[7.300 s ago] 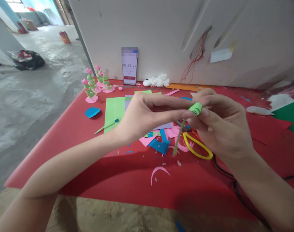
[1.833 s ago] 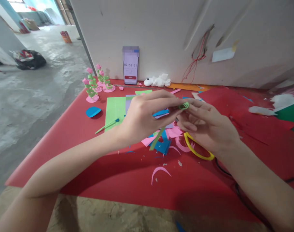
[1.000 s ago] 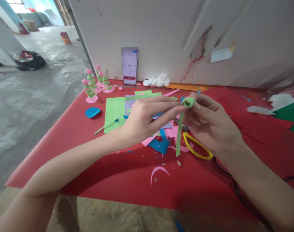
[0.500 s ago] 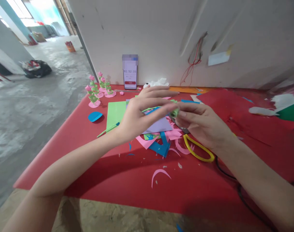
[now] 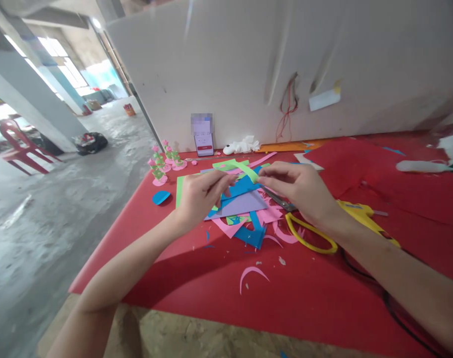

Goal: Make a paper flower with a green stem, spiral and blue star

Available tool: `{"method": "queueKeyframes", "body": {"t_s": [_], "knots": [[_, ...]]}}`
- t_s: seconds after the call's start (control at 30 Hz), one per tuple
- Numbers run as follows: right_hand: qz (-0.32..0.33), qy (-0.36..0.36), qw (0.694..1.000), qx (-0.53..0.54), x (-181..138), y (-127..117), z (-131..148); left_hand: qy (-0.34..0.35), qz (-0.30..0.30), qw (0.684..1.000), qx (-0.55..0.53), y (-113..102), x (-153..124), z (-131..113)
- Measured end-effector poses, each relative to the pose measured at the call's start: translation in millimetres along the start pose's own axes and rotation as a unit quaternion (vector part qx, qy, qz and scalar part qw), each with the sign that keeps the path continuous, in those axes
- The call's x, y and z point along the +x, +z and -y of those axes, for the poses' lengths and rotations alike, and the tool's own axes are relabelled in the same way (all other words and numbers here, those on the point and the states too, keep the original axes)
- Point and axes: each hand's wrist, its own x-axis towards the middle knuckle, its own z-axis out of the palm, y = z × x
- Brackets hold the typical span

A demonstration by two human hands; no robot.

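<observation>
A light green paper strip (image 5: 241, 168) stretches between my two hands above the red table (image 5: 316, 293). My left hand (image 5: 201, 195) pinches its left end, fingers curled. My right hand (image 5: 297, 187) pinches the right end between thumb and forefinger. Under the hands lie a purple sheet (image 5: 241, 205), blue paper pieces (image 5: 248, 233) and pink scraps (image 5: 250, 272). Yellow-handled scissors (image 5: 308, 237) lie just right of my right wrist.
Small pink-and-green paper flowers (image 5: 162, 164) stand at the table's far left, near a blue paper disc (image 5: 161, 197). A phone (image 5: 203, 136) leans on the white wall. A yellow glue gun (image 5: 364, 219), red sheets (image 5: 356, 164) and a black cable (image 5: 394, 308) lie on the right.
The green strip was rolled into a tight coil between my fingertips; now it is pulled out flat between both hands. My view has lifted and swung left, so the table sits lower.
</observation>
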Motion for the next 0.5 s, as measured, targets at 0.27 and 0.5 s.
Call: {"method": "queueKeyframes", "body": {"t_s": [0.27, 0.5], "knots": [[-0.074, -0.153, 0.981, -0.096, -20, 8, 21, 0.118, -0.042, 0.989, 0.081, 5, -9, -15], [-0.085, -0.286, 0.938, -0.176, -30, 16, 25, 0.121, -0.035, 0.987, 0.099, 1, -14, -22]]}}
